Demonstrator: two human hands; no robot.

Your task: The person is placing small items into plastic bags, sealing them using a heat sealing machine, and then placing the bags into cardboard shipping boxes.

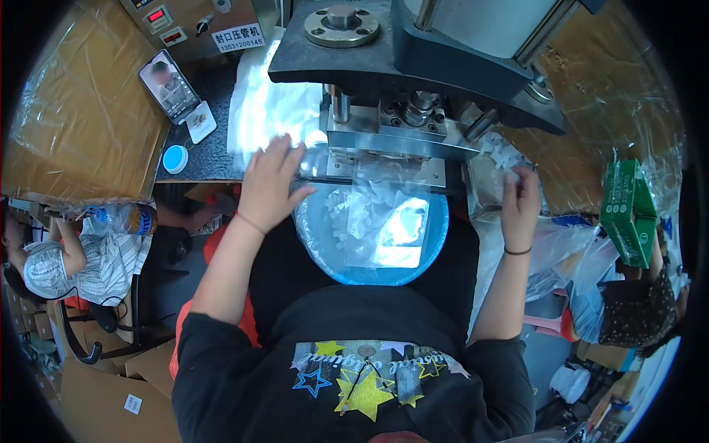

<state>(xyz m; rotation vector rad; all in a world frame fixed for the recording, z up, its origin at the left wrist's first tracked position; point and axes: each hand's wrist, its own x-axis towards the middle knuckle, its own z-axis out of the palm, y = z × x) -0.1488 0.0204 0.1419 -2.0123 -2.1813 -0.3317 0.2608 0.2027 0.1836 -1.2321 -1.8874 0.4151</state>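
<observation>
My left hand [272,181] is stretched out with fingers apart, over the near right corner of a stack of clear plastic sheets or bags [269,122]. To the right, my right hand [521,207] is raised beside the press with its fingers curled together. What they hold, if anything, is too small to make out. Between my hands, a clear plastic piece [369,247] hangs from the jaw of the metal press [402,140]. Below it, a blue basin [332,272] lined with plastic holds cut plastic scraps [338,214]. More whitish scraps [504,151] lie right of the press.
A phone [170,85] leans on a stand at the left, near a round tub with a light-blue lid [175,159]. Behind is a control box [199,26]. Taped cartons [81,111] flank the bench. A green box [628,210] stands right. Other people sit at both sides.
</observation>
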